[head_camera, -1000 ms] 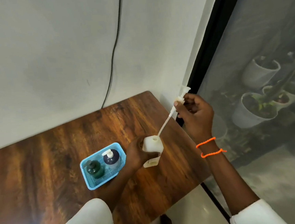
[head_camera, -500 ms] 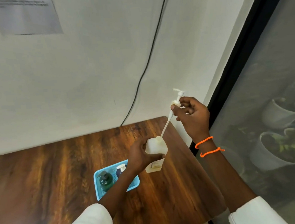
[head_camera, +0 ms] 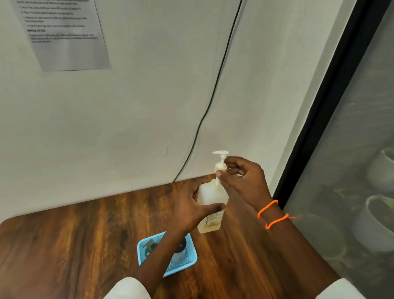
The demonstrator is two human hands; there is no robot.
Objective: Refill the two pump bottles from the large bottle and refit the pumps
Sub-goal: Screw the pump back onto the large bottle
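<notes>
Progress, judged from the layout: the task stood at an early or a late stage, and which one could not be settled. The large bottle (head_camera: 211, 204) stood upright on the table (head_camera: 57, 252), toward its far right corner, with its own pump (head_camera: 220, 164) raised above the neck, the stem apparently still entering the opening. Whether the pump was being taken out or put back could not be told.

Left of and nearer than the large bottle sat a blue basket (head_camera: 191, 257) holding the two pump bottles. The green bottle (head_camera: 149, 247) carried its pump. The second bottle (head_camera: 179, 252) was largely hidden behind the left forearm; its top appeared dark and its pump was not visible. Fill levels could not be read. Refitting of at least one pump therefore appeared outstanding.

Left hand (head_camera: 191, 209): wrapped round the middle of the large bottle from its left side, thumb across the front face, steadying it.

Right hand (head_camera: 241, 181): just right of the large bottle's neck, thumb and forefinger pinching the pump collar, other fingers loosely curled
</notes>
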